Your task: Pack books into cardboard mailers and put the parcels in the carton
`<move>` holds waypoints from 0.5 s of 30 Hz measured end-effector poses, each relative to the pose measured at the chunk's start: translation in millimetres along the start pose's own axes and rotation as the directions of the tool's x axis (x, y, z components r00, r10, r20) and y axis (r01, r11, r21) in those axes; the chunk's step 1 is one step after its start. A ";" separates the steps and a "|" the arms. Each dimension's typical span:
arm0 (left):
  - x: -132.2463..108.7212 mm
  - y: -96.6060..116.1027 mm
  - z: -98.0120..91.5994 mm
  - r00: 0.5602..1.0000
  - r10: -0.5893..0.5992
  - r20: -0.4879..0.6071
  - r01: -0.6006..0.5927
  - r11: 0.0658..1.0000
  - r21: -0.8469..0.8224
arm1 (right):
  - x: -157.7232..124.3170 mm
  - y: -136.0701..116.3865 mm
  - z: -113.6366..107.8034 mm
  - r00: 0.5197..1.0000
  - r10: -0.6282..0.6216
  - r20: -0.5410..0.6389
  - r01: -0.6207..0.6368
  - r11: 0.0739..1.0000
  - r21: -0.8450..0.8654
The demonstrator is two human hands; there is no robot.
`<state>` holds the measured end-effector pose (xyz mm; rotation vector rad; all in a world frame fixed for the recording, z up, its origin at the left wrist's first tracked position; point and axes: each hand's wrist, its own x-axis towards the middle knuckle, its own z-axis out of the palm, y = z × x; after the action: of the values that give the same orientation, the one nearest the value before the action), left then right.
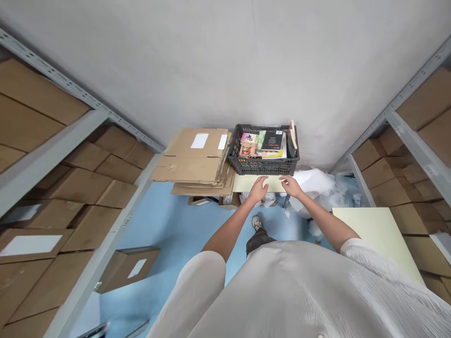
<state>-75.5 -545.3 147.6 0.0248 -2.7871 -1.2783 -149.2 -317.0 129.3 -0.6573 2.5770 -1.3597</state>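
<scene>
A black plastic crate [262, 166] stands against the wall on a pale yellow tabletop [243, 183]. Several books fill it, among them a black-covered book [272, 143], a pink one [249, 137] and one upright at the right side [292, 134]. Just in front of the crate is my left hand [259, 189], fingers apart and slightly bent, holding nothing. My right hand [290, 186] is level with it to the right, also open and without an object. Both hover over or rest near the tabletop's front edge; whether they touch it I cannot tell.
Flattened cardboard boxes [192, 166] are stacked left of the crate. Shelves of cartons line the left [81, 185] and right [398, 178]. White plastic wrap [317, 188] lies at the right, near another pale yellow board [373, 234]. One carton [128, 267] is on the blue floor.
</scene>
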 end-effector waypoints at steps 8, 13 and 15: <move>84.1 -53.0 -55.2 0.997 0.074 -0.011 -0.075 0.994 -0.084 | 102.0 -32.3 25.1 0.996 -0.084 0.008 0.084 0.994 -0.074; 146.1 -84.4 -103.5 0.986 0.169 -0.002 -0.169 0.986 -0.009 | 166.6 -60.8 44.1 0.991 -0.129 -0.018 0.127 0.988 -0.085; 166.7 -96.4 -123.0 0.984 0.178 0.014 -0.178 0.982 0.069 | 186.2 -70.9 51.0 0.991 -0.130 -0.024 0.127 0.987 -0.102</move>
<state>-234.1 -708.9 164.8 -0.2210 -2.7651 -1.1416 -276.5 -473.2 170.0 -0.8393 2.6836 -1.2917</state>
